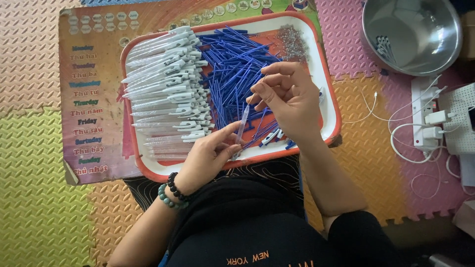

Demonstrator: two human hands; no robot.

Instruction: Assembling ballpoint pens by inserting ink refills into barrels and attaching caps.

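Note:
My left hand pinches the lower end of a clear pen barrel, held upright over the tray. My right hand hovers at the barrel's top end with thumb and forefinger pinched on something thin; I cannot tell what it is. Both hands are above a white tray with an orange rim. In the tray lie a pile of blue pen refills, a stack of clear pens with white clips on the left, and a small heap of metal springs at the far right corner.
The tray rests on a colourful poster laid over foam floor mats. A steel bowl with a few pen parts stands at the top right. A white power strip with chargers and cables lies at the right.

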